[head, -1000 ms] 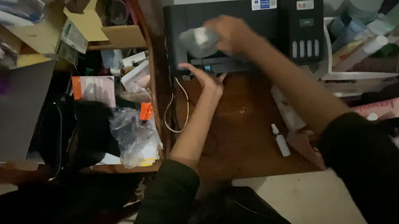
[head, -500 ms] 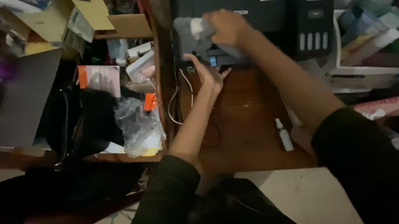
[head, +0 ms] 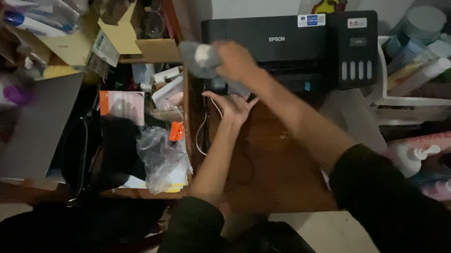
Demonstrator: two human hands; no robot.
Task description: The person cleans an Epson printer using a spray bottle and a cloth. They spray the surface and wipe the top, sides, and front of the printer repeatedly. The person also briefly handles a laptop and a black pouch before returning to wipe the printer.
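Observation:
My right hand (head: pixel 234 60) grips a grey cloth (head: pixel 196 57) and holds it at the front left corner of a black printer (head: pixel 284 48) at the back of a brown wooden table (head: pixel 272 149). My left hand (head: pixel 232 106) is open, palm up, just below the cloth and right hand, by the printer's front left edge. It holds nothing. A white cable (head: pixel 201 134) hangs along the table's left side beside the left forearm.
A cluttered shelf on the left holds cardboard boxes (head: pixel 115 37), a black bag (head: pixel 99 151), a crumpled plastic bag (head: pixel 156 153) and an orange item (head: pixel 175 130). A white basket of bottles (head: pixel 426 72) stands right of the printer. Pump bottles (head: pixel 413 157) lie at right.
My right hand has swept the cloth leftward along the printer's front to its left corner. The left hand stays open beneath it. The camera view has shifted, hiding the small white bottle on the table.

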